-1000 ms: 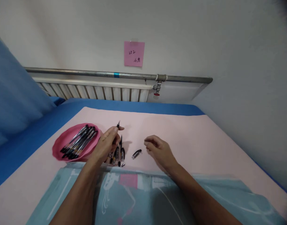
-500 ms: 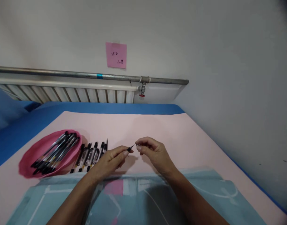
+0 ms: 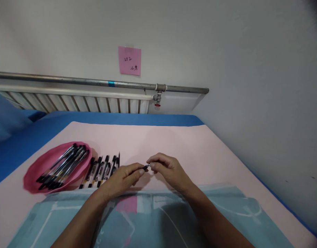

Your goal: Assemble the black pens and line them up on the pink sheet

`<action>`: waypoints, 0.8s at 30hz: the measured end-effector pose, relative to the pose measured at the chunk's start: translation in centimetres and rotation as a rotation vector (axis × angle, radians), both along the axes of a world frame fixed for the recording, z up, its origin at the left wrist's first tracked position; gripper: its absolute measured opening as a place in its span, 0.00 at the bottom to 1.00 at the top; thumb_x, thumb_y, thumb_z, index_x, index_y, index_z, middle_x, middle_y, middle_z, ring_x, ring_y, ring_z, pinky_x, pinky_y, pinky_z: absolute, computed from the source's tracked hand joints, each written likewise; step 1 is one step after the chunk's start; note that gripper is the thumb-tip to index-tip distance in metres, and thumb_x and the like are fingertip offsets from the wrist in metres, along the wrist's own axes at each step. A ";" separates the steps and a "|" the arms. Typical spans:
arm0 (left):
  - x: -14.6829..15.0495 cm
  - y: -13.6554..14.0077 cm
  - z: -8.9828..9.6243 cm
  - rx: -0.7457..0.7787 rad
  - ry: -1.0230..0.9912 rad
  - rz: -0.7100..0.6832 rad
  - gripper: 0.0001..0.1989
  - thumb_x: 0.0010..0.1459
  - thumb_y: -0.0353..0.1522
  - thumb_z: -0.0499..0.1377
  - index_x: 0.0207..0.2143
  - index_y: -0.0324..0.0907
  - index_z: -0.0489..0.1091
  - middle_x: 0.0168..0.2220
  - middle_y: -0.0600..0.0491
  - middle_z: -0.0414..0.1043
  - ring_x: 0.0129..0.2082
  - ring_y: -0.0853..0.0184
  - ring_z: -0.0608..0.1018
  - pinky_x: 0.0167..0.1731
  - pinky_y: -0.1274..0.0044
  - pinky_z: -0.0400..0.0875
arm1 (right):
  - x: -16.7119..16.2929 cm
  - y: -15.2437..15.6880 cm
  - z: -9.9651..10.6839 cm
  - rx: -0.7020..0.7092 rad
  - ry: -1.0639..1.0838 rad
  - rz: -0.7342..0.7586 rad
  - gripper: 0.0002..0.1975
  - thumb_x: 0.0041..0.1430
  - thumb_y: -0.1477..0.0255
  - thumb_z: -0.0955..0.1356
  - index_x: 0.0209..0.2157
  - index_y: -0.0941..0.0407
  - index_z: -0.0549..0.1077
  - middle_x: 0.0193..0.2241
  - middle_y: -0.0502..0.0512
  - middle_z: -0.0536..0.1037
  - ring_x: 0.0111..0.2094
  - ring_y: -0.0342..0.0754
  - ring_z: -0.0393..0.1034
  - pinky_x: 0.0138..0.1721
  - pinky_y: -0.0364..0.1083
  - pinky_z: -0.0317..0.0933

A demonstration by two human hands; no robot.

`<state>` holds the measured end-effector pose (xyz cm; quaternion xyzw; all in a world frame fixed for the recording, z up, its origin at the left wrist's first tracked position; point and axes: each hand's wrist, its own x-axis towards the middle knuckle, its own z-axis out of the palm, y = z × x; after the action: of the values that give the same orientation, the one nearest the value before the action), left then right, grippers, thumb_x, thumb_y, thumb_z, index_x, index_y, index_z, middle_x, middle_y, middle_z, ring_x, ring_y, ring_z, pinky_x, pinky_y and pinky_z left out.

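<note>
My left hand [image 3: 125,177] is closed around a gel pen, with only its black front end [image 3: 145,167] showing past the fingertips. The rest of that pen is hidden by the hand. Facing it from the right, my right hand [image 3: 169,168] pinches a small silvery pen tip piece [image 3: 148,165] between thumb and index finger. This piece meets the front end of the pen; how far it sits on it I cannot tell. Just left of my left hand, several clear-barrelled pens [image 3: 99,172] lie side by side on the pink table covering.
A pink oval basket [image 3: 29,179] holding several black-ended pens [image 3: 63,165] stands at the left. Light blue patterned cloth [image 3: 225,213] covers the near edge. Behind the blue table border [image 3: 137,119] are a radiator [image 3: 96,104] and a pipe with a red-handled valve [image 3: 157,105].
The small metal piece in my right hand, held just off the pen point before, now meets the pen. Both hands have come slightly closer together, and the view has shifted a little.
</note>
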<state>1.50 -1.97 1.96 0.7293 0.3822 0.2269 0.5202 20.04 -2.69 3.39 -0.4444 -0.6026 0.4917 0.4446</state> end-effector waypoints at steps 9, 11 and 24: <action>-0.2 0.1 -0.1 0.027 0.022 0.010 0.12 0.58 0.39 0.48 0.28 0.41 0.61 0.24 0.60 0.57 0.25 0.74 0.61 0.25 0.82 0.55 | -0.4 0.5 -1.0 -0.167 0.140 -0.053 0.05 0.45 0.72 0.68 0.27 0.57 0.71 0.19 0.46 0.68 0.20 0.39 0.61 0.23 0.41 0.55; -0.3 0.1 -0.2 0.037 0.032 0.005 0.12 0.58 0.39 0.48 0.28 0.41 0.61 0.24 0.60 0.57 0.25 0.74 0.61 0.25 0.82 0.54 | -0.4 0.5 -0.9 -0.169 0.114 -0.065 0.05 0.44 0.72 0.69 0.26 0.57 0.72 0.20 0.46 0.68 0.21 0.39 0.61 0.23 0.40 0.55; 0.0 0.3 -0.9 0.032 0.033 0.021 0.12 0.57 0.39 0.48 0.29 0.40 0.64 0.24 0.59 0.58 0.25 0.73 0.61 0.26 0.82 0.54 | -0.2 0.6 -1.2 -0.175 0.025 -0.006 0.04 0.45 0.72 0.69 0.26 0.57 0.72 0.21 0.46 0.69 0.21 0.39 0.61 0.24 0.40 0.55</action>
<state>1.47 -1.70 1.07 0.7372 0.3945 0.2262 0.4997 19.83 -2.09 2.15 -0.4773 -0.5502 0.5466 0.4132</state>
